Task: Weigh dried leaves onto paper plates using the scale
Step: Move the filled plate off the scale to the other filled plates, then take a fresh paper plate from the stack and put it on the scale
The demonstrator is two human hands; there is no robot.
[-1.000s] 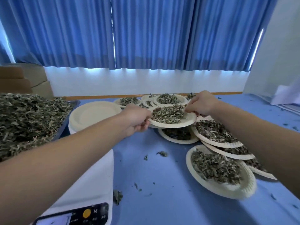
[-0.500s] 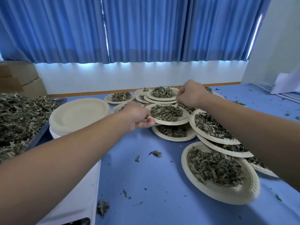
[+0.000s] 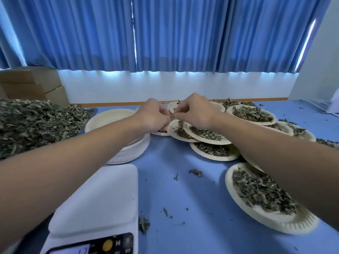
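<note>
Head view: white scale [image 3: 95, 202] at 7 o'clock; a paper plate [image 3: 295, 227] of dried leaves [image 3: 260, 191] at 4. Farther, at 12, left grip [image 3: 154, 116] and right grip [image 3: 194, 112] curl fingertip to fingertip, pinching a small dark scrap [image 3: 171, 116] above overlapping filled plates [image 3: 216, 143].

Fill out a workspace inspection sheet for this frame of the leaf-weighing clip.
Surface: blue table, flecked with leaf crumbs.
Job's things: white scale near left, visible platform bare, display lit; stack of empty paper plates behind it; dried leaf heap far left; filled plates overlapping at right.
Clutter: loose leaf bits between scale and plates.
Hands: left hand and right hand meet fingertip to fingertip above the filled plates, fingers curled; what they pinch is too small to tell.
Cables: nothing seen.
Surroundings: blue curtains, white wall, cardboard boxes far left.
</note>
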